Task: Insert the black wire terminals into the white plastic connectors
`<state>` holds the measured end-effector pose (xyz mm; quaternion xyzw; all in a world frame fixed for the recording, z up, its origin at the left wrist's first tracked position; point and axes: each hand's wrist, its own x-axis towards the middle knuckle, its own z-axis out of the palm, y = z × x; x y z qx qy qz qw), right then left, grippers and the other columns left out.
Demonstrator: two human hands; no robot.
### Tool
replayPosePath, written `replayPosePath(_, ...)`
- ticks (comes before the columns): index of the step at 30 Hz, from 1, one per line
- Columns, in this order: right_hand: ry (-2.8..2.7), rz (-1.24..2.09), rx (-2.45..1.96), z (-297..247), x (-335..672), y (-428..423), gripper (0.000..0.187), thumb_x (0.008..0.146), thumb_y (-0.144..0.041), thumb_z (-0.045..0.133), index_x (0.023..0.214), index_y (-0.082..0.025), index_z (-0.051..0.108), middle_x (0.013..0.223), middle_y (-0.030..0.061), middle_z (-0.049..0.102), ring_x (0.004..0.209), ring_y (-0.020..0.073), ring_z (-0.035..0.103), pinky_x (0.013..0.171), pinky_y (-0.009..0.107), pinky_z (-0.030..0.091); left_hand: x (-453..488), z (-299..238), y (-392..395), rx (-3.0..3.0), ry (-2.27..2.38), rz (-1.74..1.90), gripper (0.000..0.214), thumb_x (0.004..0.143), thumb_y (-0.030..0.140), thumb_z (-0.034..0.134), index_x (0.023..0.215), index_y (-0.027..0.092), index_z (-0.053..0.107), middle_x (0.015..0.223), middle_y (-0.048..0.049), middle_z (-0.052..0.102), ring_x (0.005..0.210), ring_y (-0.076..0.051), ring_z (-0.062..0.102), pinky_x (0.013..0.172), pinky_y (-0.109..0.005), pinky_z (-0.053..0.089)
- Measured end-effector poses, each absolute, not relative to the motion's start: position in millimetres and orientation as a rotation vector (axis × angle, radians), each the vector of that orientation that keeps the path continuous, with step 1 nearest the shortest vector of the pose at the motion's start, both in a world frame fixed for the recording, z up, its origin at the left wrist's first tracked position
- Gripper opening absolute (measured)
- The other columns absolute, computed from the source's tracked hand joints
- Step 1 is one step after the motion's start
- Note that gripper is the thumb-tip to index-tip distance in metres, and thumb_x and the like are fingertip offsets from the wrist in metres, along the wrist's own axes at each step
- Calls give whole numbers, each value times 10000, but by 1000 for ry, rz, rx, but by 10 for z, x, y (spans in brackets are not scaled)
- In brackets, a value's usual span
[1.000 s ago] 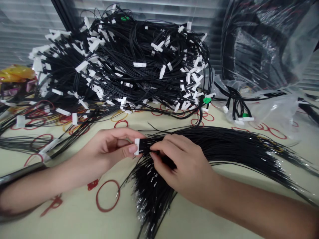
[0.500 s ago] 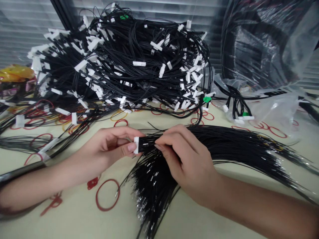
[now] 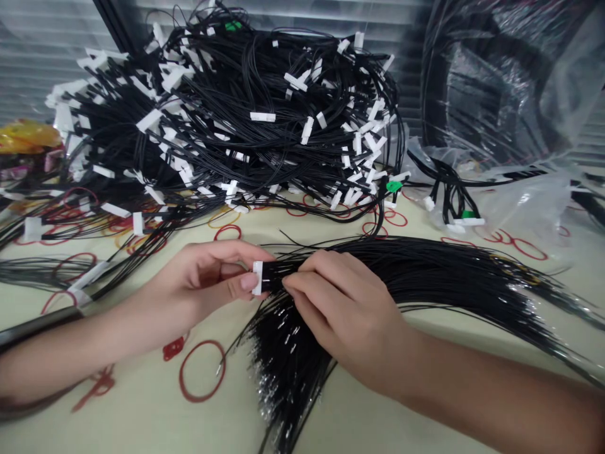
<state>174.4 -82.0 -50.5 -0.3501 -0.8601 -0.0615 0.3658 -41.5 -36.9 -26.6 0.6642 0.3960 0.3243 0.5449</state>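
Between the thumb and fingers of my left hand [image 3: 212, 277] is a small white connector housing [image 3: 258, 278], with black wires running out of its right side. My right hand [image 3: 343, 302] is closed in a pinch just right of the housing, over those wires. Its fingertips appear to grip a thin black wire [image 3: 280, 277], though the exact hold is partly hidden. Below and beside my right hand, a thick bundle of loose black wires [image 3: 288, 353] fans out, with shiny metal terminals at its ends. More of these long black wires [image 3: 435, 271] stretch off to the right.
A large heap of black cables [image 3: 265, 151] with white connectors fills the back, against window blinds. Red rubber bands [image 3: 202, 371] lie scattered on the pale table [image 3: 155, 416]. Clear plastic bags [image 3: 529, 202] stand at the right, and a yellow package [image 3: 28, 135] at far left.
My right hand has moved slightly left, its pinched fingertips closer to the white connector housing. My left hand keeps its hold on the housing. The view has shifted a little.
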Motion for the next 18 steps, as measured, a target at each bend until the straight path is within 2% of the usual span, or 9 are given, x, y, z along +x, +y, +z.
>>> replayPosePath(7, -2171, -160, -860, -503, 1729, -799, 211, 956, -20, 519, 877, -57, 711, 794, 80, 645, 712, 175, 578, 643, 320, 454, -384, -247, -365, 1483, 867, 765, 267, 770, 73, 703, 927, 261, 811, 700, 68, 790, 618, -48, 718, 560, -44, 511)
replayPosePath(13, -2163, -131, -868, -490, 1736, -818, 227, 978, -36, 498, 885, -77, 702, 807, 76, 659, 718, 167, 582, 645, 315, 470, -384, -265, -369, 1493, 842, 787, 291, 750, 16, 714, 908, 240, 811, 690, 62, 777, 635, -70, 727, 584, -81, 542)
replayPosePath(18, -2202, -143, -835, -474, 1717, -806, 295, 999, -50, 456, 837, -94, 699, 771, 68, 640, 698, 160, 558, 637, 311, 475, -390, -264, -379, 1508, 849, 755, 275, 755, 51, 732, 898, 268, 821, 720, 48, 787, 657, -88, 734, 610, -107, 562)
